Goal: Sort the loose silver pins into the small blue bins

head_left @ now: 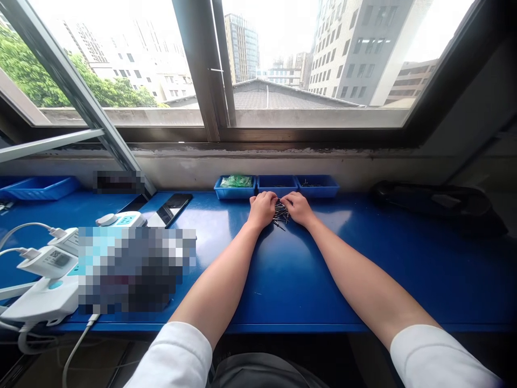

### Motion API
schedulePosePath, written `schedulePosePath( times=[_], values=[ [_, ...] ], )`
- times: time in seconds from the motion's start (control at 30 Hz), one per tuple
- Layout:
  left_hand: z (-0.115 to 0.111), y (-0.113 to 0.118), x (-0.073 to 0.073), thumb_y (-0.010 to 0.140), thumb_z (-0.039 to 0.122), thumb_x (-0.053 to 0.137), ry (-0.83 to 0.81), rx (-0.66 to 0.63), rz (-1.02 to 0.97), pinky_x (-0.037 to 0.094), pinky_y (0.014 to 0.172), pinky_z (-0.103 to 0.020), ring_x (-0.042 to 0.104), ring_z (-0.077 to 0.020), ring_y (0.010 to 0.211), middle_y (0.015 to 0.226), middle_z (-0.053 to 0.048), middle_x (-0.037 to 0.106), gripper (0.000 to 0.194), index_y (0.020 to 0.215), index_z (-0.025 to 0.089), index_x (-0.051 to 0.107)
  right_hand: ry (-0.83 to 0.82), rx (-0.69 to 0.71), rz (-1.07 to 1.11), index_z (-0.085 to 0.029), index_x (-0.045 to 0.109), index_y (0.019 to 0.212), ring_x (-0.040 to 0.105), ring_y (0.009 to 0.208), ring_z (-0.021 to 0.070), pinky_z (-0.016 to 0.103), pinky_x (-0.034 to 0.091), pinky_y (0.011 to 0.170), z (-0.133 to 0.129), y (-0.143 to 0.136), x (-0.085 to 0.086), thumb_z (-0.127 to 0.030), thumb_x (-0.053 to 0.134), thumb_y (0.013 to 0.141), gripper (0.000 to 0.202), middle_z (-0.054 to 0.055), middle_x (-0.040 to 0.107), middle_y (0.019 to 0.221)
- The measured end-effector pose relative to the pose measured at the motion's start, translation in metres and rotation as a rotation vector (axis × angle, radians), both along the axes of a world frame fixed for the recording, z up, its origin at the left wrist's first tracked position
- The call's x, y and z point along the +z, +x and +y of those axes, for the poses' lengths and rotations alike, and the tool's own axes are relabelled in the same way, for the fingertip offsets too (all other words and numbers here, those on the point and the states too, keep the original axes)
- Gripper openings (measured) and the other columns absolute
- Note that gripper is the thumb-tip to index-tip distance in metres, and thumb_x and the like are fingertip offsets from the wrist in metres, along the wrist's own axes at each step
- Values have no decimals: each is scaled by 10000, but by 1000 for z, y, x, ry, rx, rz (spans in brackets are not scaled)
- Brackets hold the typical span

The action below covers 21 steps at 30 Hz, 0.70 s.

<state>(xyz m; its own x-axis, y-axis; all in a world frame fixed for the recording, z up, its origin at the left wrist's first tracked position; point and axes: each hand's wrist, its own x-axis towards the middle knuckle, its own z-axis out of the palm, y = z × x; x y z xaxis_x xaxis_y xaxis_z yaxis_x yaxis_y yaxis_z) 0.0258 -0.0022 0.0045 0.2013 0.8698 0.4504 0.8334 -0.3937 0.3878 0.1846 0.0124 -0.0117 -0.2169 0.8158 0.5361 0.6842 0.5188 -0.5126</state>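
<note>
Presently, in the head view, both bare hands are close together above a glossy blue tabletop [278, 291]. Between them and partly under their fingers there is a small heap of thin, dark metal pins [281, 212], which lies directly on the tabletop. The left hand [263, 208] has its fingers bent towards the heap, at the heap's left side; the right hand [298, 207] is bent in the same manner at the right side. Whether either hand is pinching a pin, I cannot tell, because the fingertips are too small to see. Just behind the hands, three shallow blue plastic bins [321, 192] stand in a row; the leftmost contains green-tinted transparent packets [237, 181]. Farther left lies a flat black smartphone [178, 203], well apart from the left hand.
</note>
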Motion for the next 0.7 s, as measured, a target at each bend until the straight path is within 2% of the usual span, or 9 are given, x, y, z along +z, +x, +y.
schedulePosePath(
  times=[0.2,0.33,0.43,0.7],
  values=[
    [-3,0,4,944,278,340,-11,34,7,299,900,-343,540,-176,1052,1039,-33,649,262,960,242,599,36,10,136,-206,677,858,580,833,178,315,466,799,-7,-1,6,-348,536,845,201,38,666,837],
    [-2,0,4,949,286,311,-42,61,10,303,893,-355,541,-190,1044,1037,-41,647,290,954,238,597,-29,48,317,-195,666,893,608,770,173,300,491,705,-8,0,6,-390,588,791,234,35,671,812],
    [-1,0,3,951,285,298,-59,70,-7,309,883,-353,542,-189,1041,1031,-37,648,297,946,242,591,-91,103,437,-190,669,852,608,726,168,288,494,654,-6,0,7,-443,601,770,275,33,667,779],
    [2,-1,1,950,285,300,-32,35,-28,315,877,-354,552,-183,1022,1007,-25,656,299,936,248,596,-196,170,603,-188,708,830,656,800,207,343,522,770,-4,1,10,-432,670,710,275,45,710,804]
  ],
)
